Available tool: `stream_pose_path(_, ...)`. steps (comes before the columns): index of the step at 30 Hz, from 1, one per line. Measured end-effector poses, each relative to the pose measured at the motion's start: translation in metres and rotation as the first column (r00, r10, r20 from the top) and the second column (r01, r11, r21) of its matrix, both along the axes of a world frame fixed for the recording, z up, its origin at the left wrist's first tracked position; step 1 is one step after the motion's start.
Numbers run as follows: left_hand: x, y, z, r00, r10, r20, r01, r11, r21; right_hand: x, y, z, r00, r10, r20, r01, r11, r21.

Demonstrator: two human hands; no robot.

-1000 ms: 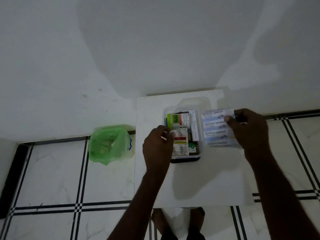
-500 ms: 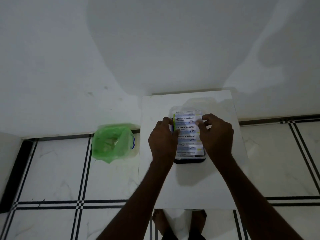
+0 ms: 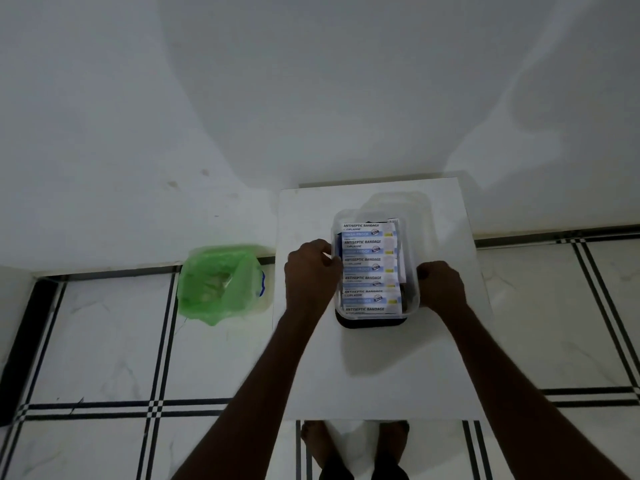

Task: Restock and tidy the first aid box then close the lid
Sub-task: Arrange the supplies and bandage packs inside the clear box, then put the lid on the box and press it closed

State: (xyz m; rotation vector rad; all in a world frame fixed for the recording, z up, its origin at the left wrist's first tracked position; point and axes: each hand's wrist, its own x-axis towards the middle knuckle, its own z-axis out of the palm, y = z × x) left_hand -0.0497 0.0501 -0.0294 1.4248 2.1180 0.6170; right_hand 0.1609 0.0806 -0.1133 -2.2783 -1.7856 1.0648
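Note:
The first aid box [image 3: 414,299] is a clear plastic tub with a dark base, standing on a small white table [image 3: 381,372]. A strip of antiseptic bandage packets [image 3: 369,266], white and blue, lies flat on top of its contents and hides what is below. My left hand [image 3: 310,275] has curled fingers against the box's left wall. Pressed to the right wall is my right hand [image 3: 441,287], also curled. A faint clear shape, perhaps the lid [image 3: 394,202], lies just behind the box.
A bin lined with a green plastic bag [image 3: 218,282] stands on the tiled floor left of the table. A white wall rises right behind the table. My bare feet [image 3: 353,441] are at the table's near edge.
My right hand brought the bandage strip from the right and laid it over the box's contents. Both hands then left the strip and moved to the box's sides.

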Motion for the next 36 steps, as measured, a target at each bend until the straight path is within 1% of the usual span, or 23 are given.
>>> stream_pose_path(3, -0.007, 0.001, -0.001, 1.000, 0.000, 0.015, 0.000, 1.000, 0.025, -0.002, -0.003, -0.008, 0.997, 0.075, 0.036, -0.077, 0.995, 0.067)
stream_pose_path(5, -0.015, 0.001, 0.000, 1.000, -0.005, 0.018, 0.004, 0.999, 0.051, -0.003, -0.003, -0.009, 0.999, 0.047, -0.004, -0.046, 0.995, 0.089)
stream_pose_path(7, -0.021, 0.001, 0.005, 1.000, 0.001, 0.016, -0.002, 0.998, 0.063, 0.000, -0.002, -0.002, 0.985, -0.068, -0.157, 0.078, 0.995, 0.057)
stream_pose_path(9, -0.027, 0.001, 0.008, 0.999, 0.026, 0.028, -0.028, 0.997, 0.070, 0.005, -0.004, 0.013, 0.918, -0.211, -0.336, 0.239, 0.970, 0.044)
stream_pose_path(10, -0.030, 0.002, 0.009, 0.998, 0.041, 0.044, -0.044, 0.997, 0.070, 0.008, -0.005, 0.024, 0.881, -0.261, -0.395, 0.312, 0.948, 0.069)
stream_pose_path(12, -0.032, 0.004, 0.007, 0.996, 0.064, 0.066, -0.068, 0.996, 0.055, 0.013, -0.007, 0.052, 0.843, -0.297, -0.448, 0.402, 0.902, 0.160)
stream_pose_path(15, -0.028, 0.004, 0.002, 0.998, 0.054, 0.043, -0.054, 0.998, 0.014, 0.010, -0.011, 0.101, 0.857, -0.258, -0.446, 0.441, 0.813, 0.379)
stream_pose_path(17, -0.023, 0.003, -0.004, 0.996, 0.055, 0.066, -0.054, 0.998, -0.026, -0.001, -0.016, 0.127, 0.892, -0.201, -0.404, 0.408, 0.742, 0.532)
stream_pose_path(18, -0.021, 0.003, -0.007, 0.993, 0.058, 0.105, -0.053, 0.997, -0.051, -0.008, -0.020, 0.135, 0.910, -0.158, -0.384, 0.373, 0.718, 0.588)
stream_pose_path(20, -0.018, 0.002, -0.014, 0.973, 0.067, 0.220, -0.049, 0.995, -0.090, -0.025, -0.026, 0.140, 0.931, -0.060, -0.361, 0.293, 0.713, 0.637)
stream_pose_path(23, -0.016, 0.004, -0.013, 0.921, 0.067, 0.384, -0.023, 0.993, -0.118, -0.055, -0.039, 0.127, 0.962, 0.064, -0.266, 0.133, 0.741, 0.658)
stream_pose_path(25, -0.018, 0.006, -0.010, 0.868, 0.130, 0.478, -0.067, 0.987, -0.148, -0.073, -0.047, 0.112, 0.973, 0.124, -0.195, 0.037, 0.749, 0.661)
stream_pose_path(27, -0.023, 0.007, -0.006, 0.795, 0.187, 0.578, -0.107, 0.980, -0.170, -0.086, -0.051, 0.096, 0.972, 0.163, -0.171, -0.020, 0.778, 0.628)
stream_pose_path(29, -0.028, 0.009, -0.006, 0.743, 0.193, 0.641, -0.099, 0.979, -0.181, -0.093, -0.054, 0.080, 0.968, 0.193, -0.158, -0.064, 0.806, 0.588)
stream_pose_path(31, -0.029, 0.012, -0.007, 0.743, 0.170, 0.647, -0.062, 0.980, -0.187, -0.097, -0.056, 0.070, 0.968, 0.209, -0.142, -0.094, 0.821, 0.564)
stream_pose_path(33, -0.028, 0.017, -0.008, 0.778, 0.142, 0.612, -0.046, 0.984, -0.170, -0.098, -0.057, 0.066, 0.956, 0.237, -0.170, -0.101, 0.815, 0.571)
stream_pose_path(34, -0.028, 0.019, -0.008, 0.796, 0.131, 0.591, -0.045, 0.987, -0.157, -0.096, -0.057, 0.068, 0.948, 0.248, -0.202, -0.085, 0.806, 0.586)
stream_pose_path(36, -0.028, 0.023, -0.009, 0.826, 0.120, 0.550, -0.055, 0.989, -0.134, -0.089, -0.053, 0.077, 0.936, 0.222, -0.273, -0.003, 0.780, 0.625)
